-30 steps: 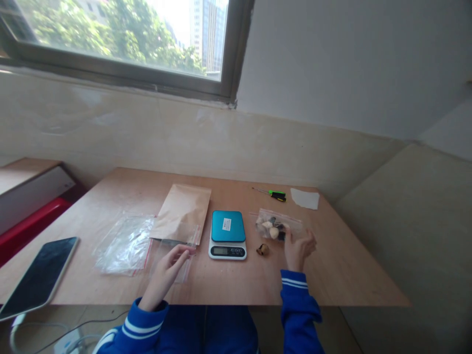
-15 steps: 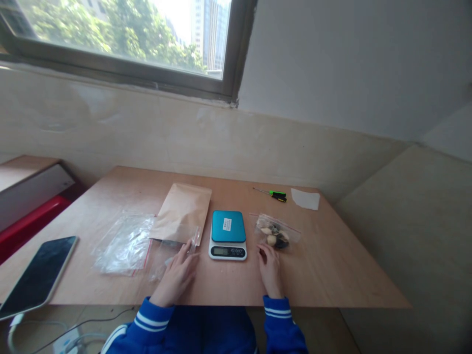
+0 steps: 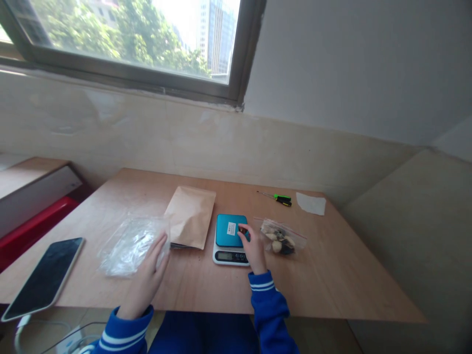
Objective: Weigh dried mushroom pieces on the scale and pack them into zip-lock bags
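My right hand [image 3: 255,250] is over the right side of a digital scale [image 3: 225,237] with a blue top plate and a white body. Between its thumb and fingers is a small dark brown object [image 3: 242,229], too small to name. A white label [image 3: 231,228] sticks to the plate. On the left, my left hand [image 3: 146,276] lies with outstretched fingers against the clear plastic zip bags [image 3: 127,246]. Just right of the scale lies a zip bag of pale and dark pieces [image 3: 282,240], partly behind my right hand.
A brown kraft paper bag [image 3: 191,214] lies left of the scale. Farther back are green and black screwdrivers [image 3: 280,198] and a torn white paper [image 3: 310,203]. At the left table edge a phone [image 3: 44,278] is plugged into a white cable [image 3: 19,329].
My right hand has moved left from beside the filled zip bag to over the scale, with the small brown object. My left hand has shifted left, along with the nearest empty bag.
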The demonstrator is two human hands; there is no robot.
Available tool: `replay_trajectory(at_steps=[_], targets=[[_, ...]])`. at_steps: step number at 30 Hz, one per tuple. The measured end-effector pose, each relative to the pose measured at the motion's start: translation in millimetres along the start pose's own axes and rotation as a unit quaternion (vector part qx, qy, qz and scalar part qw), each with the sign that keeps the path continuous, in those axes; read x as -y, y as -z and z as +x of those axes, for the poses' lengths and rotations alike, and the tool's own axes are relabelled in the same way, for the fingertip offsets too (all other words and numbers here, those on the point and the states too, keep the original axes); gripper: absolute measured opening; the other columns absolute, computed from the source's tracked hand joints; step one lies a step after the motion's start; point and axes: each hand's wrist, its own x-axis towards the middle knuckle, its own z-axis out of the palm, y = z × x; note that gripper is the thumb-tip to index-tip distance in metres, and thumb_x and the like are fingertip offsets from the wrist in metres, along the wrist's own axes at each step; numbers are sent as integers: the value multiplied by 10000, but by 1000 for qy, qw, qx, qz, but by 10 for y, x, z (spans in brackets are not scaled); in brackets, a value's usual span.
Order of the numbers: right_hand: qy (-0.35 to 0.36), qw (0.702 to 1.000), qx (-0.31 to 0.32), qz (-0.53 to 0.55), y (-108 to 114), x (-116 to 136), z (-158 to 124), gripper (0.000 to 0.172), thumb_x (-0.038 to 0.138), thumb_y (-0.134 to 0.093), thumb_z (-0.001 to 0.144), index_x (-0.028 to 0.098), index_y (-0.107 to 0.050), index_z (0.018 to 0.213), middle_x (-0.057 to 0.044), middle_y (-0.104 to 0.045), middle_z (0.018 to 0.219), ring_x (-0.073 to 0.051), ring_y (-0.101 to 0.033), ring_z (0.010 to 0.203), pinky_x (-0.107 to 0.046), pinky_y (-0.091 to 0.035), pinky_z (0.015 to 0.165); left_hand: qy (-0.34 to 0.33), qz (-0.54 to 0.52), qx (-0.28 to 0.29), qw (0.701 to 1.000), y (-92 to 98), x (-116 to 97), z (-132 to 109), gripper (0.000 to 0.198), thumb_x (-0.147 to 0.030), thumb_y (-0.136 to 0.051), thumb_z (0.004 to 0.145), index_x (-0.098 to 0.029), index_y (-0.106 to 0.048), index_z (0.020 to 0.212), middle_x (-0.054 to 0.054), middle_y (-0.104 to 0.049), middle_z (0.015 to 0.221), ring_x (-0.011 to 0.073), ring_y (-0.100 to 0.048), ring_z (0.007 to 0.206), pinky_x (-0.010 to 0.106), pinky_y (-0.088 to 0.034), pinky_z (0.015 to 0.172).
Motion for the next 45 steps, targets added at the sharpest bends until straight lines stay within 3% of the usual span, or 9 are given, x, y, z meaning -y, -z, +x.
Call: replay_trajectory(at_steps=[3, 9, 16, 19, 25, 30, 34, 41, 45], targets=[[41, 999, 17, -9, -160, -35, 12, 245, 256, -502, 856, 180, -683, 1003, -110, -710, 1039, -252, -634, 985, -442, -492, 903, 12, 50, -68, 996, 196, 173, 94, 496, -428, -382, 926, -174, -496, 1337, 139, -478, 1430, 285, -439, 1331, 461, -337, 1126], [60, 997, -30, -36, -121, -79, -237, 315, 289, -485, 896, 164, -641, 1139, -160, -577, 1302, -276, -529, 1210, -503, -410, 1020, 13, 107, -88, 990, 277, 489, 155, 575, -436, -398, 916, -138, -417, 1408, 167, -369, 1504, 330, -368, 1370, 482, -331, 1123], [30, 998, -36, -43, 195, -67, -474, 272, 316, -435, 935, 215, -664, 1042, -120, -600, 1192, -254, -542, 1160, -500, -412, 1012, -75, 178, -127, 973, 393, 216, 186, 645, -130, -311, 909, -276, -160, 1519, 59, -263, 1568, 274, -329, 1397, 438, -328, 1134], [26, 997, -44, -51, 246, -61, -484, 269, 331, -436, 935, 219, -665, 1020, -118, -580, 1178, -261, -528, 1160, -518, -399, 1018, -89, 244, -95, 961, 345, 238, 198, 719, -32, -257, 864, -280, -113, 1523, 79, -310, 1544, 289, -311, 1403, 508, -286, 1129], [25, 995, -88, -41, 239, -36, -503, 269, 356, -457, 928, 216, -639, 1069, -129, -485, 1260, -278, -452, 1245, -526, -382, 1041, 0, 210, 111, 971, 5, 458, 161, 607, -122, -318, 890, -301, -314, 1469, 98, -329, 1525, 279, -411, 1347, 502, -391, 1034], [12, 996, -75, -37, 263, -62, -548, 264, 347, -452, 932, 212, -652, 1040, -126, -489, 1233, -268, -462, 1233, -523, -383, 1046, -72, 214, 93, 970, -173, 378, 214, 583, -118, -424, 846, -318, -459, 1392, 68, -321, 1531, 288, -219, 1432, 529, -252, 1114], [15, 997, -67, -31, 295, -27, -548, 256, 338, -458, 925, 218, -669, 1005, -120, -527, 1197, -263, -491, 1205, -499, -403, 1034, -96, 169, 87, 977, -269, 432, 372, 482, -185, -408, 884, -299, -530, 1336, 60, -486, 1431, 251, -408, 1353, 476, -328, 1098], [43, 991, 81, 95, 81, 556, -593, 282, 175, -402, 931, 218, -680, 952, -65, -680, 957, -188, -648, 937, -328, -545, 834, -130, 95, 29, 987, -278, 259, 502, 370, -405, -392, 934, -295, -691, 1122, 22, -696, 1162, 227, -646, 1098, 418, -427, 1049], [142, 964, 199, 104, -266, 1034, -679, 455, 36, -372, 865, 215, -609, 1210, -62, -640, 1217, -181, -578, 1171, -354, -485, 1016, -145, 45, 9, 988, -203, -168, 430, 319, -400, -447, 923, -301, -714, 1067, 11, -727, 1091, 228, -672, 1042, 415, -416, 1059]])
